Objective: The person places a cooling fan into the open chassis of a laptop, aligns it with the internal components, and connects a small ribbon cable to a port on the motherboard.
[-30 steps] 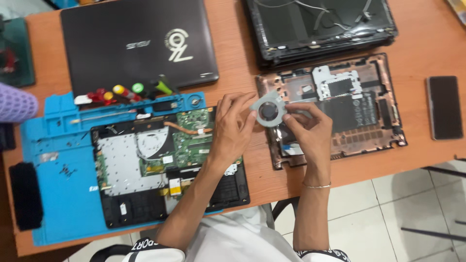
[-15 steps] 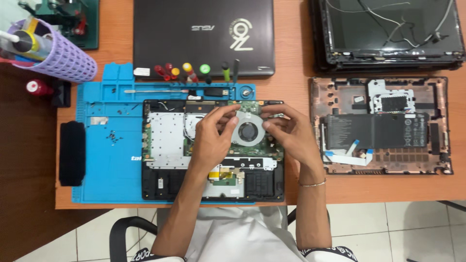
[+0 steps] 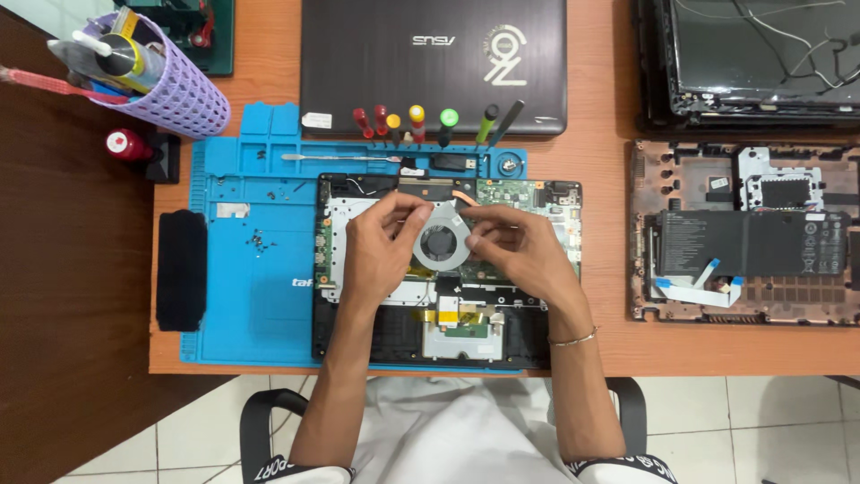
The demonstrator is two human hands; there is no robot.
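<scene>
Fingers of the left hand [image 3: 381, 255] and right hand [image 3: 520, 251] pinch a round cooling fan [image 3: 439, 244] from either side, holding it over the opened laptop base [image 3: 358, 332] (on a blue mat [image 3: 242, 296]) atop the tabletop [image 3: 591, 161].

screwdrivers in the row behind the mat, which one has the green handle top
The green-topped screwdriver, fourth from the left in the row. The two left of the yellow-topped screwdriver are red; the two to its right are dark.
</scene>
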